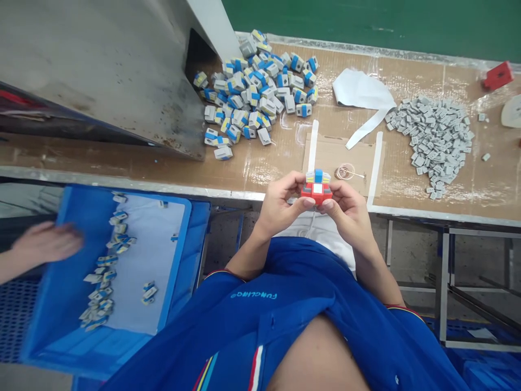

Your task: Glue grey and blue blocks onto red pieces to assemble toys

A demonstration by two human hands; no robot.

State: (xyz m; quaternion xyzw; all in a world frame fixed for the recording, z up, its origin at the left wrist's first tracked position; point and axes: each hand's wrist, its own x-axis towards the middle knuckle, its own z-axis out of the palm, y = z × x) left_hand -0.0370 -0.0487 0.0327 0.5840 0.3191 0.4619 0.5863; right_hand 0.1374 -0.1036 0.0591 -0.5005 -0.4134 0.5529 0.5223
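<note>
In front of my body, over the table's near edge, both hands hold a small toy part (317, 189). It has a red lower side with a white square, and grey, yellow and blue faces above. My left hand (283, 205) pinches its left end between thumb and fingers. Its right end is gripped by my right hand (348, 210), with the thumb along the lower edge. The thumbs nearly meet underneath, and the fingertips behind the part are partly hidden. Just beyond my right hand lies a coil of thin pale cord (345, 171) on a taped cardboard sheet (325, 149).
A heap of grey, blue and yellow parts (256, 89) lies beside a metal machine (101, 65). Small grey pieces (437, 136), white cloth (360, 89) and a red block (499, 76) sit rightward. Another person's blurred hand (51, 241) is over a blue bin (175, 260) holding several parts.
</note>
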